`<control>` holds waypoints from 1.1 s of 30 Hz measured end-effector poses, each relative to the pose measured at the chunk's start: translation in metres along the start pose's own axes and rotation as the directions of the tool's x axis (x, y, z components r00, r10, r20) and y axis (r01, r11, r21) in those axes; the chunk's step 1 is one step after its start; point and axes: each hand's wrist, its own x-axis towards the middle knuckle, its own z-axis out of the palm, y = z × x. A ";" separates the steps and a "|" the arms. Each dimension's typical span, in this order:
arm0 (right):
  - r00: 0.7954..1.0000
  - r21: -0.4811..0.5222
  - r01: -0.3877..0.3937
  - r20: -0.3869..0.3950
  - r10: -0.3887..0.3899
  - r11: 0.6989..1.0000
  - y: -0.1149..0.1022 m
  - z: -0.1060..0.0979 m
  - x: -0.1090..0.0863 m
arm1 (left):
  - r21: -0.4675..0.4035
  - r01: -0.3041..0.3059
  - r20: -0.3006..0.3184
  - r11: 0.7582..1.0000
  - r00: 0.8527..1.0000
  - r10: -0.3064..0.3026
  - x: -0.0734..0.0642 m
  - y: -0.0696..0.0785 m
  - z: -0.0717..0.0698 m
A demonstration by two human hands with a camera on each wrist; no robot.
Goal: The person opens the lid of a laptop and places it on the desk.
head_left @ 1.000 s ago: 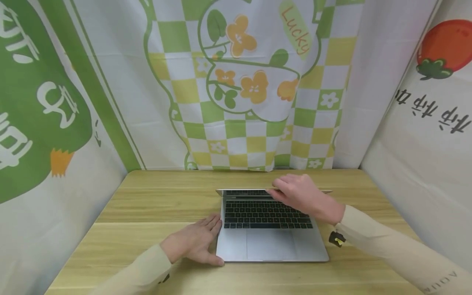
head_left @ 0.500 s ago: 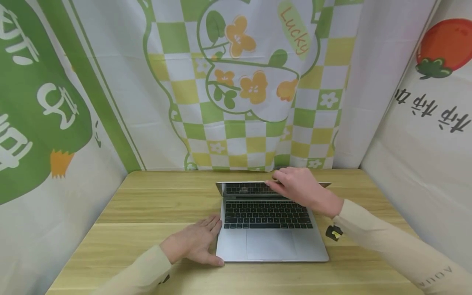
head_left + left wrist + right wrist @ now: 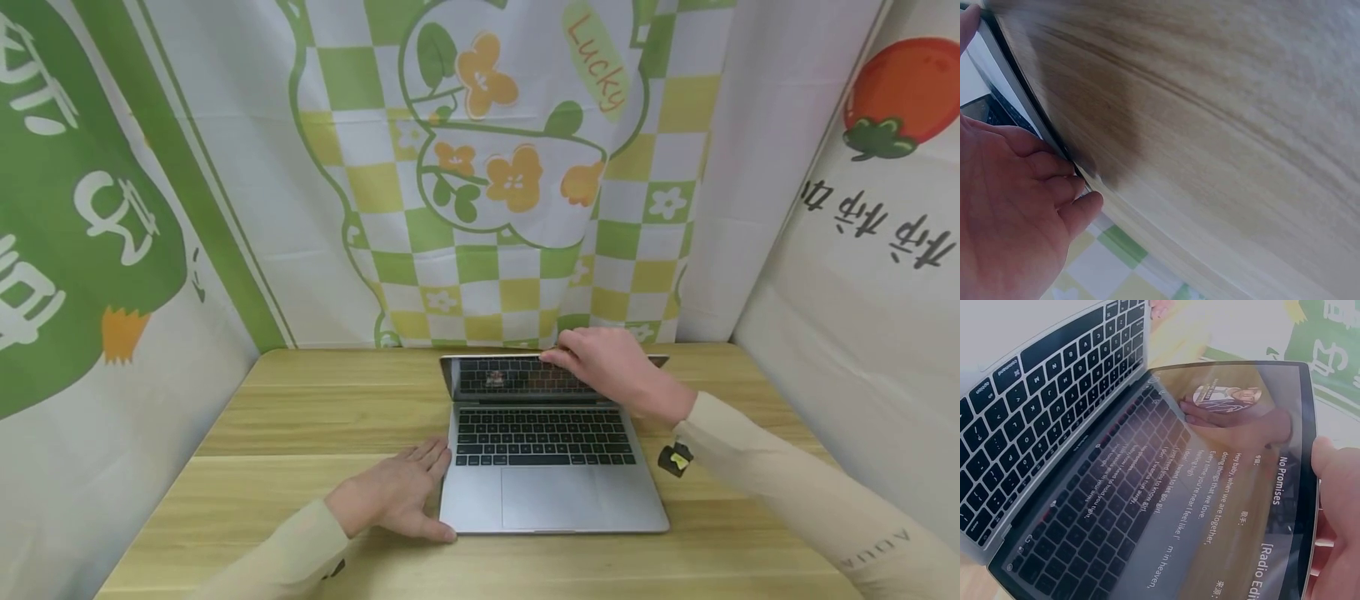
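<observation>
A silver laptop [image 3: 555, 508] lies on the wooden table with its lid [image 3: 495, 379] partly raised. My right hand [image 3: 615, 371] pinches the lid's top edge, thumb on the screen side and fingers behind it. On the lit screen [image 3: 1222, 481], song lyrics and a small round picture show over a reflection of the keyboard [image 3: 1054, 394] in the right wrist view. Beside the base, my left hand [image 3: 393, 496] rests against its left edge, fingers nearly straight, thumb at the front corner. Its fingertips touch that edge in the left wrist view.
The wooden table [image 3: 300, 417] reaches to a checked green and yellow cloth [image 3: 480, 267] at the back. Printed white cloth walls [image 3: 862, 333] stand at both sides. Small dark devices, one of them a black box [image 3: 675, 458], sit at the wrists.
The laptop lid has tilted up and back with my right hand on its top edge, showing more of the screen. My left hand has stayed at the base's left edge.
</observation>
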 end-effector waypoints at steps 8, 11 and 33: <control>0.998 0.046 -0.055 0.046 0.052 0.997 0.007 -0.002 0.008 | -0.016 -0.005 -0.007 1.000 1.000 0.005 0.000 -0.001 0.001; 0.997 0.047 -0.064 0.043 0.062 0.997 0.009 -0.002 0.010 | -0.022 -0.007 -0.008 1.000 1.000 0.007 0.000 -0.001 0.002; 0.992 0.077 -0.090 0.096 0.083 0.993 0.018 -0.008 0.021 | -0.006 -0.017 -0.007 1.000 1.000 0.017 0.000 -0.002 0.001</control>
